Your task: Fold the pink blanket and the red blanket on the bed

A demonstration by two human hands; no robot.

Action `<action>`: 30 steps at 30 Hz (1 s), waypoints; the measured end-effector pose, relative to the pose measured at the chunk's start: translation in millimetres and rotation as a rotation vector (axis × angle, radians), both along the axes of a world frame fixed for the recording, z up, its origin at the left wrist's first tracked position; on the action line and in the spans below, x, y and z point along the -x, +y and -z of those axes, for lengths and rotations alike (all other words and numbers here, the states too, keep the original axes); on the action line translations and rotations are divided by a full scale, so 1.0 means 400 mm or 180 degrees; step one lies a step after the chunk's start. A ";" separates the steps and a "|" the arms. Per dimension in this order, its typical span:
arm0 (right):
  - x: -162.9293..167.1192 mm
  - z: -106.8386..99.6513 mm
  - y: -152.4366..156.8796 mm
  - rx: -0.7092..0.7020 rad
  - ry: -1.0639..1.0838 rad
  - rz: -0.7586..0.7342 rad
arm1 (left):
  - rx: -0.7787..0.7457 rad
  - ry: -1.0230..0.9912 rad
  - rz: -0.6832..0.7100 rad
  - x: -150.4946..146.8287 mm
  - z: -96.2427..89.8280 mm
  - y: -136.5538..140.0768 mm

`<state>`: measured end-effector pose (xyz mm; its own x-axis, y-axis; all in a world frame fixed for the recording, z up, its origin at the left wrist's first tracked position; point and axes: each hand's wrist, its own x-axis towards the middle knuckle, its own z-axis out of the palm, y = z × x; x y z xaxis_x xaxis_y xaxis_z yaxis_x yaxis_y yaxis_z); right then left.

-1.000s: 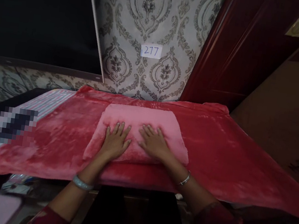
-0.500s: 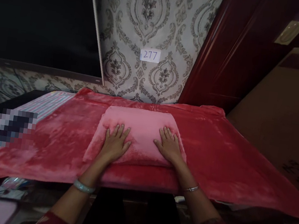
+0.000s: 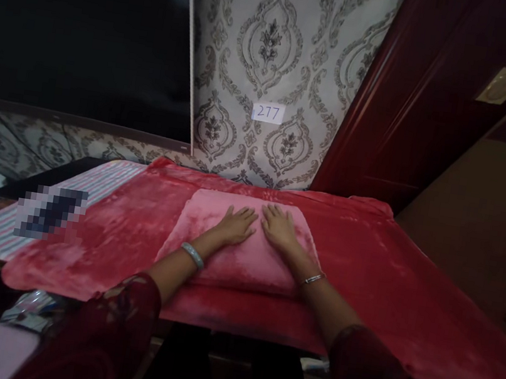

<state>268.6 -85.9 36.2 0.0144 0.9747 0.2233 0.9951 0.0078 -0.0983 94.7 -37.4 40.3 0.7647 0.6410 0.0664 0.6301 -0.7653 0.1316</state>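
Note:
A folded pink plush blanket (image 3: 242, 261) lies as a flat, roughly rectangular bundle in the middle of a larger red plush cloth (image 3: 363, 276). My left hand (image 3: 235, 225) rests palm down on its upper middle, fingers stretched out and pointing up and right. Close beside it, my right hand (image 3: 278, 226) also lies flat on the bundle, fingers extended toward the far edge. A small gap separates the two hands, and neither grips the fabric. Darker red patches show in the pile near the hands.
A striped cloth (image 3: 107, 177) lies at the left, with a blurred-out dark item on it. Behind stand a large black screen (image 3: 81, 31) and patterned wall with a paper label (image 3: 268, 112). A dark red door panel (image 3: 387, 121) and cardboard box (image 3: 479, 204) border the right.
Both hands have slid forward over the folded blanket and come closer together near its far middle. The view has shifted, so the surroundings sit a little further right.

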 end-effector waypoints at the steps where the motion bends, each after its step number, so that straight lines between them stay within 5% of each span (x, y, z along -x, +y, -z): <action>1: 0.002 0.022 0.003 -0.0027 -0.0033 0.0063 | -0.0095 -0.0017 -0.0010 0.001 0.015 0.009; 6: 0.001 0.104 -0.001 -0.0155 -0.0068 0.0154 | -0.0473 -0.0163 -0.0046 0.016 0.084 0.012; 11: -0.004 0.104 0.004 -0.0177 -0.0056 0.0167 | -0.0368 -0.0025 0.0001 0.022 0.063 0.042; 19: -0.002 0.102 0.003 -0.0141 0.0004 0.0161 | 0.0150 0.0012 -0.1802 0.196 0.022 0.152; 23: -0.003 0.094 -0.002 -0.0070 0.0021 0.0174 | 0.0216 0.0054 -0.1870 0.217 0.014 0.150; 30: 0.033 0.017 0.011 0.0398 0.0260 0.0112 | -0.0262 -0.0083 -0.1561 0.133 -0.020 0.068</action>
